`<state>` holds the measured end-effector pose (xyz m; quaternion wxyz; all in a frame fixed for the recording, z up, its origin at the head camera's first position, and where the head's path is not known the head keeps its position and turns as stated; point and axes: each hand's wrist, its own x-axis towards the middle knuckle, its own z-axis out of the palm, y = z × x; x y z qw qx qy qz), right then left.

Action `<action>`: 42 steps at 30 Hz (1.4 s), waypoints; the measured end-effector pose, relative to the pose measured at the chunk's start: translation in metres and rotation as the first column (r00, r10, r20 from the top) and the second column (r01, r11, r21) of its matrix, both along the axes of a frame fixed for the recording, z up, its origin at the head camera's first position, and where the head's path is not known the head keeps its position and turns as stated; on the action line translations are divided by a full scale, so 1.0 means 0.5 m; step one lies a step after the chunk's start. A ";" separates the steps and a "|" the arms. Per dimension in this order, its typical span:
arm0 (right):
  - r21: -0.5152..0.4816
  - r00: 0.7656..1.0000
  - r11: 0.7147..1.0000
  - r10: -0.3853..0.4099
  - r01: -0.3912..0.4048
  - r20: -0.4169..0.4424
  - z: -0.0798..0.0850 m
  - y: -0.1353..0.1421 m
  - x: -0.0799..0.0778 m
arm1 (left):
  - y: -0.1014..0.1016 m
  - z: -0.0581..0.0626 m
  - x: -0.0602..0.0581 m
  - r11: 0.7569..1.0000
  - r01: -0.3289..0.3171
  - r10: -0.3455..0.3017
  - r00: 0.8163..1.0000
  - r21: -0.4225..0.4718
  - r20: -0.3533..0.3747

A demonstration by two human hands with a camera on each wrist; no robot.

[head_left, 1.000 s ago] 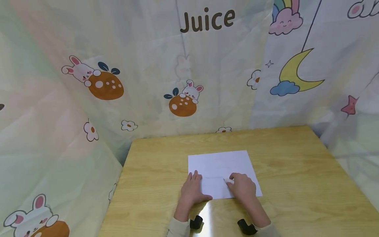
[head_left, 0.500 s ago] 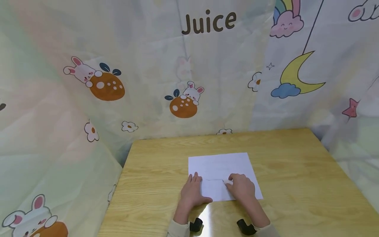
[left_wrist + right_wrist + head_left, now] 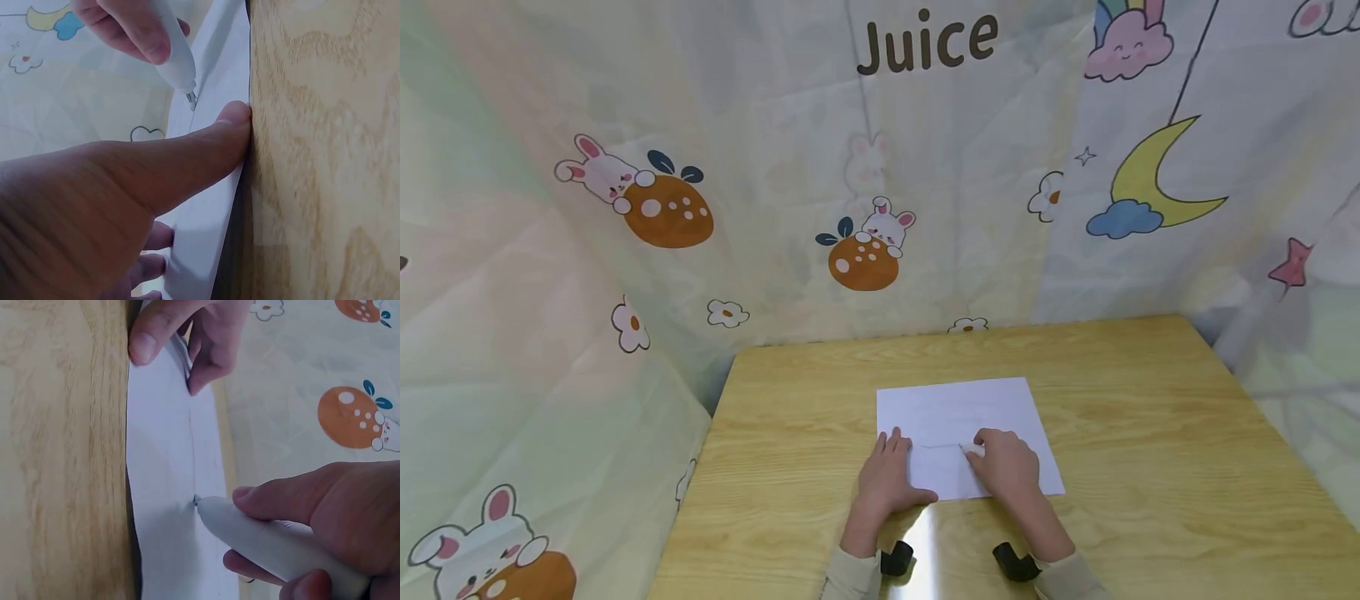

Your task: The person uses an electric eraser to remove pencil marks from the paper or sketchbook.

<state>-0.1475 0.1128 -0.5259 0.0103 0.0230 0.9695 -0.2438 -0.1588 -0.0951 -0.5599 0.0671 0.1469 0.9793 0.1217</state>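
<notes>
A white sheet of paper (image 3: 951, 408) lies on the wooden table. My left hand (image 3: 887, 479) rests on its left side, fingers extended and thumb along the near edge. In my right hand (image 3: 1011, 467) is a white pen-shaped tool (image 3: 269, 540) with a thick barrel and a small metal tip, pinched between thumb and fingers. The tip (image 3: 191, 100) meets the paper near its middle. A thin line (image 3: 192, 450) runs across the sheet from beside the left fingers to the tip; I cannot tell whether it is drawn or cut.
The wooden table (image 3: 1150, 433) extends around the sheet on all sides. Behind it hangs a printed cloth (image 3: 760, 167) with rabbits, fruit and a moon. Black wrist mounts (image 3: 897, 558) sit below both hands.
My right hand has shifted slightly left across the paper, carrying the tool's tip with it. The left hand stays in the same place on the sheet.
</notes>
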 end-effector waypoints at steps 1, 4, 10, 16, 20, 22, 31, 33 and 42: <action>0.004 1.000 1.000 -0.002 0.002 0.001 0.000 -0.001 0.000 | 0.000 -0.001 0.000 1.000 0.003 -0.003 1.000 0.001 -0.001; 0.013 1.000 1.000 -0.008 0.008 0.006 0.002 -0.003 0.001 | 0.001 0.001 0.001 1.000 0.014 -0.014 1.000 -0.004 -0.009; -0.001 1.000 1.000 0.005 -0.005 -0.019 0.014 -0.006 -0.002 | -0.003 0.009 -0.003 1.000 0.010 -0.010 0.999 -0.026 -0.034; 0.001 1.000 1.000 -0.003 0.003 -0.013 0.017 -0.004 -0.006 | -0.003 0.017 -0.009 1.000 0.020 -0.021 0.998 -0.013 -0.052; 0.002 1.000 1.000 0.020 -0.019 -0.006 0.017 -0.006 -0.007 | -0.003 0.020 -0.007 1.000 0.010 -0.010 1.000 -0.020 -0.029; 0.006 1.000 1.000 0.018 -0.018 0.011 0.016 -0.006 -0.006 | -0.002 0.019 -0.007 1.000 0.008 -0.008 1.000 -0.023 -0.013; -0.006 1.000 1.000 0.026 -0.026 0.003 0.015 0.000 -0.008 | -0.001 0.011 -0.011 1.000 -0.007 0.007 1.000 0.002 0.001; -0.004 1.000 1.000 0.026 -0.026 0.009 0.014 0.001 -0.006 | -0.002 0.006 -0.010 1.000 -0.007 0.007 1.000 0.001 0.006; -0.005 0.999 0.999 0.036 -0.036 0.012 0.004 -0.003 -0.004 | -0.003 -0.005 0.001 0.999 -0.020 0.019 1.000 0.026 0.022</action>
